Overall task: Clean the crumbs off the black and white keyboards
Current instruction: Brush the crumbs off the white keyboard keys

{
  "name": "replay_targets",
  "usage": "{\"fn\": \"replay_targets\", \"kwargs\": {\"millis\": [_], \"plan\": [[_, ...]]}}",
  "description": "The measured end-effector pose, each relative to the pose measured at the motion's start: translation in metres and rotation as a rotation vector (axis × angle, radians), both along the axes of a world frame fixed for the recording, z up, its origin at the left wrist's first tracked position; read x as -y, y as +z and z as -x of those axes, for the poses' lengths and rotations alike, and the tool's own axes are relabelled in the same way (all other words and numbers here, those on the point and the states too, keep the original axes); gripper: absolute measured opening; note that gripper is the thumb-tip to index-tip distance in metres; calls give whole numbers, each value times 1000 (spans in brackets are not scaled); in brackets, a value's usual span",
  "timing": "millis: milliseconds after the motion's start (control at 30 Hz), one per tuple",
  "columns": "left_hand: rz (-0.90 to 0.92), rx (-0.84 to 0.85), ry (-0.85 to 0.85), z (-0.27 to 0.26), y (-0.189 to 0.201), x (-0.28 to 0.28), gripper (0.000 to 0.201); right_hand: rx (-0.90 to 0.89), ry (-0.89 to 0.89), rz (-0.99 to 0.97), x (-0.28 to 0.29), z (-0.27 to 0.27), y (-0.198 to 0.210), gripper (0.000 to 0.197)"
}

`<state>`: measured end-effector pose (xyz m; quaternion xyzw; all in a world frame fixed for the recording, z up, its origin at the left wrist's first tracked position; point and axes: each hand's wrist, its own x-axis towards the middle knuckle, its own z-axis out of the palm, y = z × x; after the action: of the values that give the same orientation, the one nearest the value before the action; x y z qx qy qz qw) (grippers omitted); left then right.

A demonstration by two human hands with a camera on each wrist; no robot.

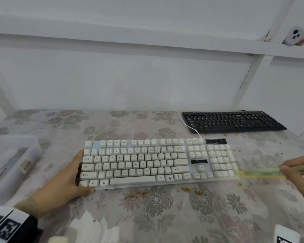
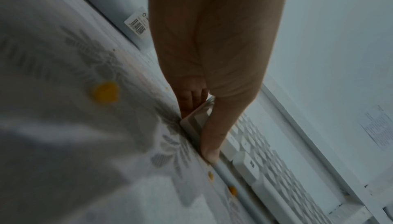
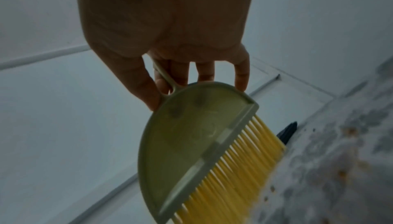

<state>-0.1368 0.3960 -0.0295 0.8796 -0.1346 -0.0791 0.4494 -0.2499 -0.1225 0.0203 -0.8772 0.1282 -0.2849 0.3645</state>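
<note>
The person's left hand (image 1: 63,186) is bare, and at its wrist sits a dark sleeve cuff (image 1: 31,223) wrapped by a white band (image 1: 5,223) printed with black square marker patterns, toward 7 o'clock in the head view. The right hand (image 1: 298,170) at 3 o'clock is bare too; a white marker corner (image 1: 288,235) shows at 5 o'clock

The second keyboard (image 1: 232,121) lies behind and right of the near keyboard (image 1: 156,163).

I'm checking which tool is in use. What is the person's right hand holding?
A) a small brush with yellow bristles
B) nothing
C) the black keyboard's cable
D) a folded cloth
A: the right hand grips the thin handle of the brush, a pale green head with yellow bristles.
</note>
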Motion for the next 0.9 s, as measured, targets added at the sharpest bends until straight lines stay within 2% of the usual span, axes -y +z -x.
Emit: {"fn": "replay_targets", "kwargs": {"millis": [100,200,267,333,367,433,500,600,633,767,900], "plan": [[10,-5,-5,0,-1,0,112,38,121,-117,-32,-4,6,10],[1,-11,-17,0,-2,0,108,18,115,-73,-32,-9,-2,19],[-9,-17,-20,-1,-2,-1,106,-5,72,-56,-23,-9,-4,12],[-24,-13,-25,-1,-2,-1,105,-21,37,-89,-13,-5,-5,53],[-33,-15,-24,-2,-1,0,104,-9,16,-112,-7,-2,-5,65],[-47,-25,-22,-1,0,0,103,6,-15,-141,5,1,-8,75],[-55,-24,-21,-1,0,-1,103,31,-12,-164,3,1,-5,74],[-67,-3,-18,-1,1,-2,96,48,41,-153,-17,-3,0,44],[-65,-4,-18,-1,1,-2,92,55,76,-166,-27,-3,3,40],[-78,-8,-16,-1,1,-2,82,61,185,-198,-54,-4,14,60],[-126,3,10,-2,-1,-4,84,26,240,-246,-71,-3,21,63]]}}
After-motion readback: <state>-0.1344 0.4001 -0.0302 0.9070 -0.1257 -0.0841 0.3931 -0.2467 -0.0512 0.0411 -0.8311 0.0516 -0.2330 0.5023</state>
